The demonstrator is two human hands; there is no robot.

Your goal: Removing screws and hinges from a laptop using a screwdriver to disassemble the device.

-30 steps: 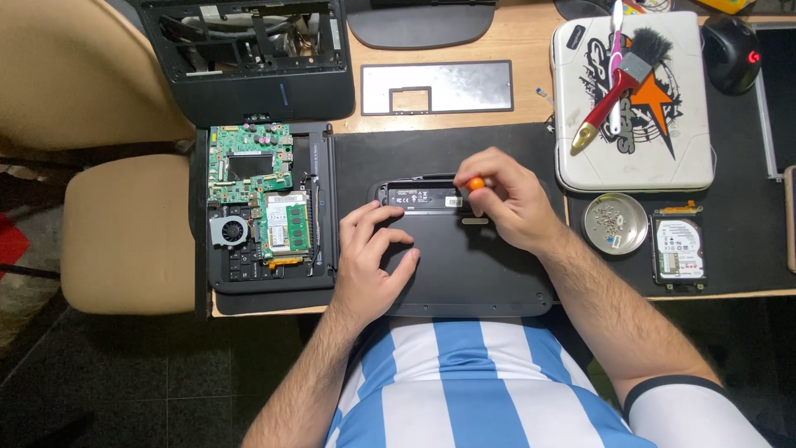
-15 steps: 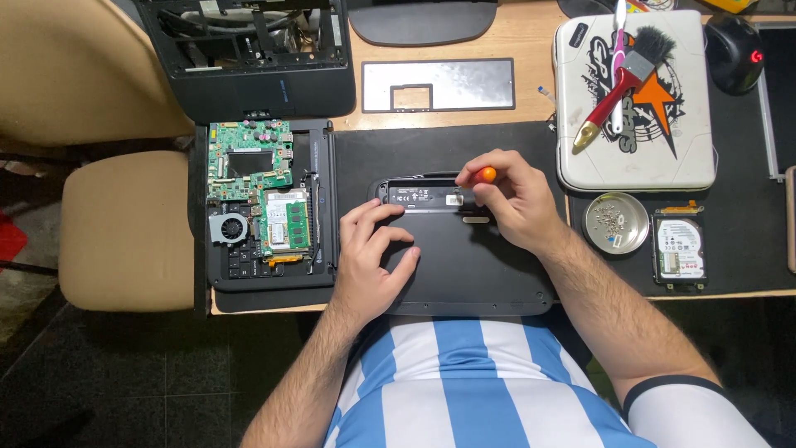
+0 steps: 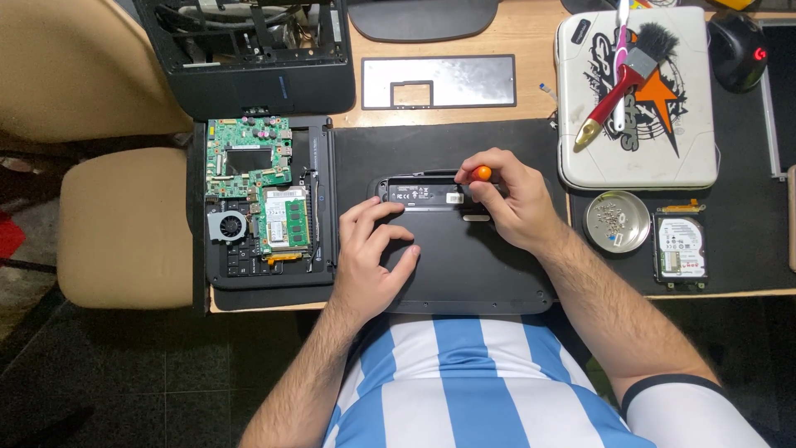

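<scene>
A black laptop bottom case (image 3: 473, 274) lies upside down on the black desk mat in front of me. My left hand (image 3: 373, 257) rests flat on its left part, fingers spread and pressing it down. My right hand (image 3: 510, 199) grips a small screwdriver with an orange cap (image 3: 482, 173), held upright over the case's upper middle, beside a labelled strip (image 3: 423, 192). The screwdriver's tip is hidden by my fingers.
A green motherboard with fan and memory module (image 3: 257, 195) sits on a keyboard deck at left. A round metal dish of screws (image 3: 617, 221) and a hard drive (image 3: 680, 249) lie at right. A white case (image 3: 634, 95) carries a brush. A metal plate (image 3: 439, 81) lies behind.
My right hand has shifted slightly and the orange cap has turned between my fingers. My left hand stays in place on the case.
</scene>
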